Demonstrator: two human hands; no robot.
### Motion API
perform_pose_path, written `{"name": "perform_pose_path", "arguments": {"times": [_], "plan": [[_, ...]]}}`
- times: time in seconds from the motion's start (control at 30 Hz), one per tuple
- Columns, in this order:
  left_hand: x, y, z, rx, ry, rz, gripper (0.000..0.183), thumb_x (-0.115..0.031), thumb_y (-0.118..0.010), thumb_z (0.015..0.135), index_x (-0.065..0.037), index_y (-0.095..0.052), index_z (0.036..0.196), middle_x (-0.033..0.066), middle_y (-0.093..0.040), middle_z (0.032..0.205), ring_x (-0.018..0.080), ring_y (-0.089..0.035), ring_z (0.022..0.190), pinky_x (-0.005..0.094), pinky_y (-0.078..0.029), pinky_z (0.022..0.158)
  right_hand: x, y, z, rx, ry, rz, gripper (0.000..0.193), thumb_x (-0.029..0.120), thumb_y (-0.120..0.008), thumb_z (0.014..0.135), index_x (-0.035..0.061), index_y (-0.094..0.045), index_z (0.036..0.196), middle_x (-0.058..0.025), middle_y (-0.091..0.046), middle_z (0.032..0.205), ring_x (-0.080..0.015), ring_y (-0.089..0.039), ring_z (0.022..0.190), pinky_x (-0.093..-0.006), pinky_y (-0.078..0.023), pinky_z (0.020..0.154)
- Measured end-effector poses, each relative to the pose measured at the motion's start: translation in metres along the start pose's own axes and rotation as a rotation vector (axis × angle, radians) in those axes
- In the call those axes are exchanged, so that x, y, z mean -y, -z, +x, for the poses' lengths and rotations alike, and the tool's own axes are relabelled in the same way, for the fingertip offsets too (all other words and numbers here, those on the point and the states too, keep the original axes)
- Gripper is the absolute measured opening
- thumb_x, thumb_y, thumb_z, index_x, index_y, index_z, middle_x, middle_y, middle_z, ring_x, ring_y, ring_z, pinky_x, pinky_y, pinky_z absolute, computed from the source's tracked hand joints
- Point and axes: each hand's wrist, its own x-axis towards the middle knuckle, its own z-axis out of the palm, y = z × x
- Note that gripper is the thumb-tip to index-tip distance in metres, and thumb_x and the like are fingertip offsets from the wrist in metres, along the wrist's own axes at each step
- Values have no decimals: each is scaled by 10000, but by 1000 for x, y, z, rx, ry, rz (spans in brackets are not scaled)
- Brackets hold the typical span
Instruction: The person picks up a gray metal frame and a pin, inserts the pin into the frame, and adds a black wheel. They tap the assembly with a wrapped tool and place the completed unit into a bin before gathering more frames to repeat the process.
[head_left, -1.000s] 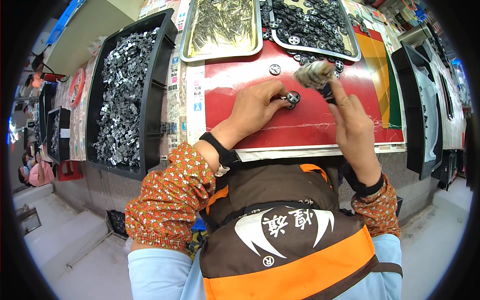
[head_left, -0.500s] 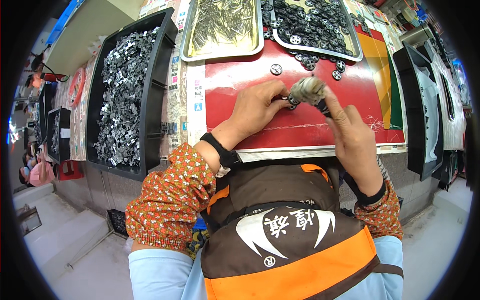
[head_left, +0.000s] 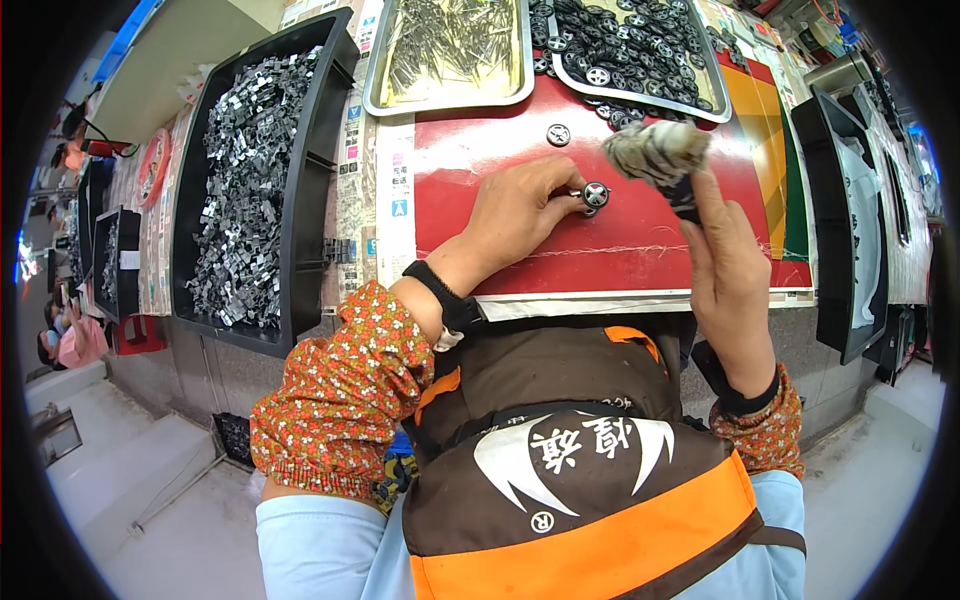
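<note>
Between the thumb and fingertips of my left hand (head_left: 520, 212) is a small black wheel (head_left: 596, 194) with silver spokes, held at the red board (head_left: 480, 160). My right hand (head_left: 732, 270) is closed round the black handle of a hammer (head_left: 660, 152), its forefinger stretched along it. Pale, worn wrapping covers the hammer's head, raised up and to the right of the held wheel. A loose wheel (head_left: 558, 134) lies on the board just beyond my left hand.
At the back stand a metal tray (head_left: 530, 84) of thin metal pins and a second tray (head_left: 640, 104) heaped with black wheels, some spilling over its front. A black bin (head_left: 305, 190) of small dark clips is at left; another black bin (head_left: 835, 250) stands right.
My right hand has lifted the hammer away to the right, uncovering the wheel. My left hand keeps its pinch in nearly the same place.
</note>
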Motion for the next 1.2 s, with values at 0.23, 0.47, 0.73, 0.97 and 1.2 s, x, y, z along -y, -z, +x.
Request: {"name": "perform_pose_path", "arguments": {"times": [0.23,0.47,0.73,0.97,1.2], "plan": [[-5,-1,-3,-15,-8,-15,122,-187,-772,907,-106,-699,961,78,-711,894,308,-702,821,425,-524,695,4,0,-8,182,-54,-129,703,71,-696,972,264,-478,1612,-126,-515,844,-339,-603,652,-490,-504,612],[-5,-2,6,2,-41,28,113,-189,-766,914,-105,-701,953,86,-712,889,310,-701,829,429,-521,694,10,6,-6,218,-63,-183,727,92,-700,971,289,-450,1625,-129,-510,838,-348,-618,651,-493,-510,604],[6,-1,8,-44,198,-346,169,-157,-792,946,-44,-712,1043,11,-730,866,115,-643,736,293,-510,665,-52,21,-18,-30,-207,-60,645,107,-672,1006,291,-500,1599,-148,-554,918,-325,-602,765,-434,-512,731],[-19,19,2,69,629,-897,172,-222,-748,1012,-71,-678,1055,-6,-712,928,49,-633,699,199,-510,592,-156,24,-83,-25,-486,-470,686,33,-654,976,295,-502,1592,-129,-504,1007,-322,-596,903,-442,-509,805],[-57,32,-11,102,706,-1014,205,-257,-781,992,-84,-677,1029,-37,-676,862,33,-590,652,208,-478,568,-90,7,-49,-106,-221,-385,421,106,-694,959,75,-634,1375,-177,-597,1190,-363,-591,1058,-459,-467,926]]}}
